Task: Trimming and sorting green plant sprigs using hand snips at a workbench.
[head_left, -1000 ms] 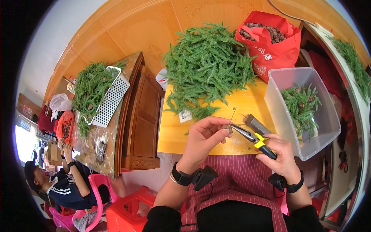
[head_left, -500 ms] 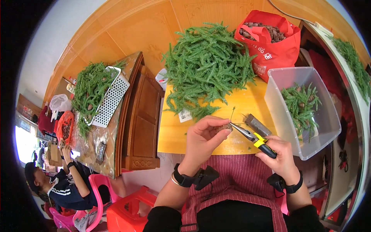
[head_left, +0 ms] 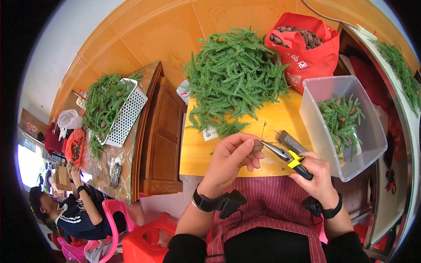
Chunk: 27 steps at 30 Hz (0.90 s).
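Note:
My left hand (head_left: pixel 232 154) pinches a small brown pine cone (head_left: pixel 258 147) between thumb and forefinger, its other fingers curled beneath. My right hand (head_left: pixel 319 173) is closed around the yellow and black handles of long-nose pliers (head_left: pixel 297 165). The plier tips meet a thin dark wire (head_left: pixel 264 129) right beside the cone; part of the wire stands up above them. Whether the jaws grip it tightly is too small to tell. Just past the pliers, a bundle of dark wires (head_left: pixel 291 142) lies on the yellow tabletop (head_left: pixel 197 153). Beyond my hands spreads a heap of green artificial pine sprigs (head_left: pixel 237 79).
At right stands a clear plastic bin (head_left: pixel 366 151) holding sprigs with cones (head_left: pixel 342 116). Behind it is a red bag (head_left: pixel 318 65) of pine cones. Left, another table (head_left: pixel 127 175) bears sprigs and a white basket (head_left: pixel 131 118); a person (head_left: pixel 79 210) works there. A red stool (head_left: pixel 144 241) stands between.
My left hand has turned, so the cone shows more clearly and the lower fingers have come into sight beneath it. The pliers have barely shifted.

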Tool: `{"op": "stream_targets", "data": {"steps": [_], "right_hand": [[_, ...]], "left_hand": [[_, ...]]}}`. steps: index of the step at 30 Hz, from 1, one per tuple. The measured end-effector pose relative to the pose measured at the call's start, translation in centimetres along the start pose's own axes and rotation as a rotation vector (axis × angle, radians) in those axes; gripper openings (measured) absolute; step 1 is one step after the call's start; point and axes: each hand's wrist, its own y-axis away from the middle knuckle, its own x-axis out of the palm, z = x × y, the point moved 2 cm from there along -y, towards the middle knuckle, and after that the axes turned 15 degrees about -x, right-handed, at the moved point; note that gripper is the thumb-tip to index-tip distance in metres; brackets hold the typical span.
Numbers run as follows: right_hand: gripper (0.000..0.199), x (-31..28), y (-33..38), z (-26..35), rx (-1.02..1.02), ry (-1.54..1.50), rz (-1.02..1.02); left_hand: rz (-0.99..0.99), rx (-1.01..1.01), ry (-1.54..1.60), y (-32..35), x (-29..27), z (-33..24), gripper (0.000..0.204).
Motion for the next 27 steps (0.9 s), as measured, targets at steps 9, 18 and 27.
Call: {"op": "stream_targets", "data": {"steps": [9, 18, 27], "right_hand": [[0.024, 0.5, 0.4, 0.3, 0.078, -0.052, 0.015], [0.016, 1.7, 0.8, 0.4, 0.211, -0.170, -0.016], [0.021, 1.5, 1.3, 0.2, 0.374, -0.554, 0.081]], "left_hand": [[-0.071, 0.148, 0.131, -0.8, -0.1, 0.9, 0.014], [-0.299, 0.598, -0.175, -0.6, 1.2, 0.7, 0.021], [-0.318, 0.788, -0.387, -0.6, 0.8, 1.0, 0.028]]}}
